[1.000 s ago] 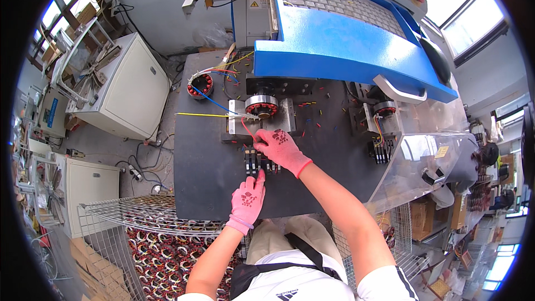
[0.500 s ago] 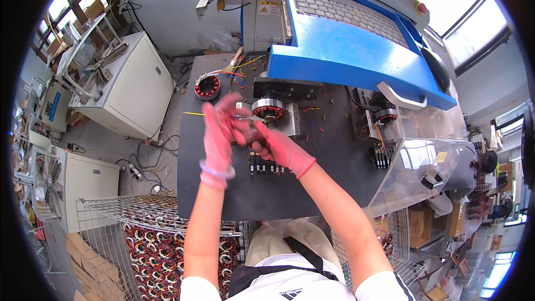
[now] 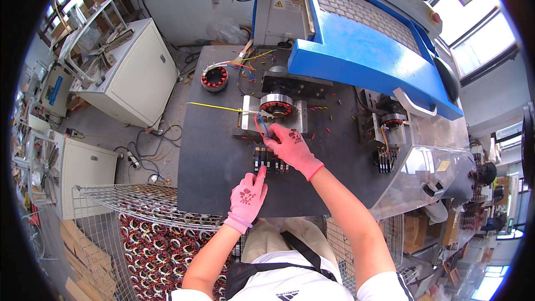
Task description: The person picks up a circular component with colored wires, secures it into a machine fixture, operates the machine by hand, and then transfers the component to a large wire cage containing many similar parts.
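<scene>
A motor stator (image 3: 272,109) with red windings and a silver ring sits on a metal fixture in front of the blue machine. Blue wire (image 3: 263,125) and red wire (image 3: 258,129) hang from its front, while a yellow wire (image 3: 214,106) sticks out to the left. My right hand (image 3: 291,149), in a pink glove, is closed with the blue wire at its fingertips. Below it, a row of black terminal clips (image 3: 268,165) stands on the dark table. My left hand (image 3: 248,196), also gloved, reaches a stretched index finger to the clips' front edge and holds nothing visible.
Another stator (image 3: 214,79) with loose wires lies at the table's back left. A second fixture holding a stator (image 3: 394,120) stands to the right, by a clear plastic guard (image 3: 401,184). Small coloured sleeves lie scattered about. A wire basket (image 3: 150,212) of stators is at lower left.
My hands have separated. The left came down toward me to the clips; the right moved slightly right, now at the blue wire. The yellow wire now extends farther left in plain sight.
</scene>
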`<state>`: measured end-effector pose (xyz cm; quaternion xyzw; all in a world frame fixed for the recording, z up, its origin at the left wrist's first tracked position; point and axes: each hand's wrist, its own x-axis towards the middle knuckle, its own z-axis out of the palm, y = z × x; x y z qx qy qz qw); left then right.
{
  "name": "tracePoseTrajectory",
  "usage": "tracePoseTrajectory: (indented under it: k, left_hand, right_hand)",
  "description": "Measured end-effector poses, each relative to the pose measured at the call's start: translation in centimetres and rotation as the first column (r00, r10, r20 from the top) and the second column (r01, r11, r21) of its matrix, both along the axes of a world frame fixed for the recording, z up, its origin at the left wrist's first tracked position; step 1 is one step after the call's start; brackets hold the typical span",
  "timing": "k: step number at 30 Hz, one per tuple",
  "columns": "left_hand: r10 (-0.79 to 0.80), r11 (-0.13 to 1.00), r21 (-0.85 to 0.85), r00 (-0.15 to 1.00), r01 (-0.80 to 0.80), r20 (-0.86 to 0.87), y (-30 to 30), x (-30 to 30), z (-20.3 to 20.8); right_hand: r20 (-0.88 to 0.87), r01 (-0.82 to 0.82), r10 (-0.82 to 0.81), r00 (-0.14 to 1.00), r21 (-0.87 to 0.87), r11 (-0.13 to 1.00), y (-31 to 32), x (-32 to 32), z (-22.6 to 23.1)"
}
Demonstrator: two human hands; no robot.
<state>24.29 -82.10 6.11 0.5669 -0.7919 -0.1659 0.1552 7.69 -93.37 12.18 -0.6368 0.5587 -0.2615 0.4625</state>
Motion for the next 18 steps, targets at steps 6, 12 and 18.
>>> tracePoseTrajectory:
  k: [6, 12, 18]
  left_hand:
    - [0.0, 0.999, -0.044, 0.994, 0.005, 0.111, 0.3, -0.3, -1.1]
    - [0.297, 0.955, 0.199, 0.718, -0.22, -0.63, -2.2, 0.0, -1.7]
    - [0.185, 0.935, 0.123, 0.161, -0.334, -0.97, -17.4, 8.5, -3.2]
  right_hand:
    - [-0.115, -0.048, 0.032, 0.993, -0.146, 0.988, 0.2, 0.1, -0.7]
    - [-0.291, -0.089, 0.029, 0.956, -0.197, 0.976, 0.5, 0.3, -1.2]
    - [-0.104, 0.039, -0.058, 0.993, -0.175, 0.984, 1.8, 3.0, 1.7]
